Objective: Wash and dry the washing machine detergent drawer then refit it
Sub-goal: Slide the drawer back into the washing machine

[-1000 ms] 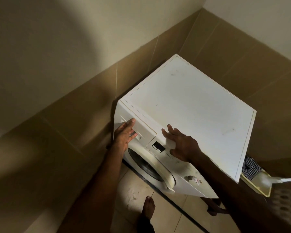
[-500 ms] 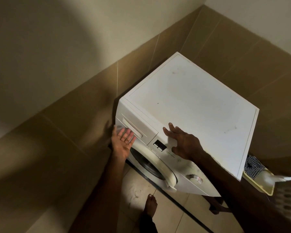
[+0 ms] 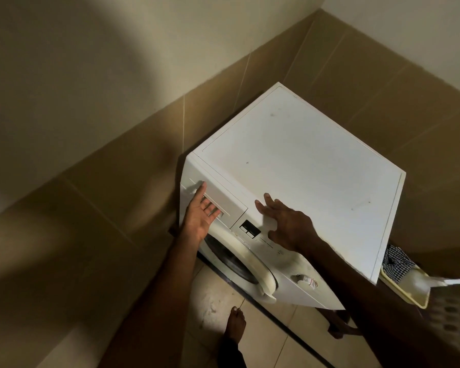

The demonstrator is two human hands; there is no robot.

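Observation:
The white washing machine (image 3: 303, 168) stands in a tiled corner. Its detergent drawer (image 3: 227, 199) sits flush in the top left of the front panel. My left hand (image 3: 201, 217) is palm up against the drawer front. Its index finger lies straight along the panel and the other fingertips reach into the handle recess. My right hand (image 3: 287, 224) rests with spread fingers on the front top edge of the machine, just right of the small display (image 3: 248, 229).
Below the panel are the round door (image 3: 239, 258) and a dial (image 3: 307, 281). A yellow basket (image 3: 409, 293) with a checked cloth (image 3: 397, 262) stands right of the machine. My bare foot (image 3: 234, 325) is on the floor tiles in front. Tiled walls close in on the left and behind.
My left hand turned from palm down on the drawer to palm up below it, then rose so its fingertips enter the handle recess. My right hand stayed on the machine's top edge.

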